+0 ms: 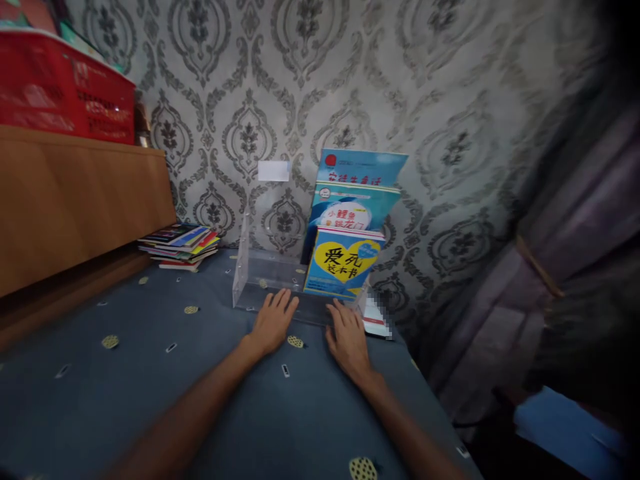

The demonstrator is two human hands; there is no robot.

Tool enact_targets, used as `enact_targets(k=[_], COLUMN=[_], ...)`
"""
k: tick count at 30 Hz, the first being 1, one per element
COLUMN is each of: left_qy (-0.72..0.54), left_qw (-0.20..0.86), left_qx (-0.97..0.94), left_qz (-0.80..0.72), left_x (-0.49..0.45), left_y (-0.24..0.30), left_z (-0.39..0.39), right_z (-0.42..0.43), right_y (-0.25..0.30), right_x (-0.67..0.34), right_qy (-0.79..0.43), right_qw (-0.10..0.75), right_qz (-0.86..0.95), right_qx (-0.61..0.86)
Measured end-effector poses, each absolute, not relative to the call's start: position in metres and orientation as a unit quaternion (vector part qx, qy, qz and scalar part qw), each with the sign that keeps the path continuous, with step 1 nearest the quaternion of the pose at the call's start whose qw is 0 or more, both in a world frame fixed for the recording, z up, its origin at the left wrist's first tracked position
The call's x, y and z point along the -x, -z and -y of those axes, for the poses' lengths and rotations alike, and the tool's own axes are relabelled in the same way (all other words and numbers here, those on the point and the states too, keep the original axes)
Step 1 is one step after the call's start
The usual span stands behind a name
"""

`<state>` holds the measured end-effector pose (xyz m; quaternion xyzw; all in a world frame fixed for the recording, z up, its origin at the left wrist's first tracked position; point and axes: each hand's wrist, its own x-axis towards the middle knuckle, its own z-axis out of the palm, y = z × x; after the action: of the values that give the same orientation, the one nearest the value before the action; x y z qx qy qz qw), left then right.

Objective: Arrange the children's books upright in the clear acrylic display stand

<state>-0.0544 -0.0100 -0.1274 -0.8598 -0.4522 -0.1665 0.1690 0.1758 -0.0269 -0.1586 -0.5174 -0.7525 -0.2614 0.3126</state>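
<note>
A clear plastic tiered book rack [243, 263] stands on the dark patterned cloth against the wall. Its right side carries books on three levels: a blue one [365, 163] at the top back, a teal one [380, 201] in the middle, and a blue one with a yellow heart [345, 263] in front. My left hand [273, 323] lies palm down at the rack's front edge, fingers stretched out. Farther right, my right hand [349, 340] rests flat at the same edge, below the front book. Neither hand holds anything.
A stack of thin books [181, 245] lies at the back left, beside a wooden cabinet [80, 200] bearing a red basket [100, 100]. Another book [375, 320] lies right of the rack, partly blurred out. A tied curtain [515, 307] hangs at the right.
</note>
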Motion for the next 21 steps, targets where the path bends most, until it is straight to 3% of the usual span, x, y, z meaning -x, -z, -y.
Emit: enact_targets(k=[7,13,21], left_qy=[0.126,0.151,0.130], left_qw=[0.102,0.116,0.173], left_qx=[0.894,0.892,0.685], left_qz=[0.417,0.411,0.696], left_x=[0.082,0.149,0.277], left_y=[0.099,0.085,0.054], left_z=[0.014,0.019,-0.010], right_z=[0.021,0.021,0.019], right_y=[0.161,0.161,0.161], right_x=[-0.177,-0.178,-0.179], right_qy=[0.271,0.268,0.269], right_qw=[0.322,0.327,0.322], right_qz=[0.754,0.755,0.755], right_qx=[0.504,0.502,0.504])
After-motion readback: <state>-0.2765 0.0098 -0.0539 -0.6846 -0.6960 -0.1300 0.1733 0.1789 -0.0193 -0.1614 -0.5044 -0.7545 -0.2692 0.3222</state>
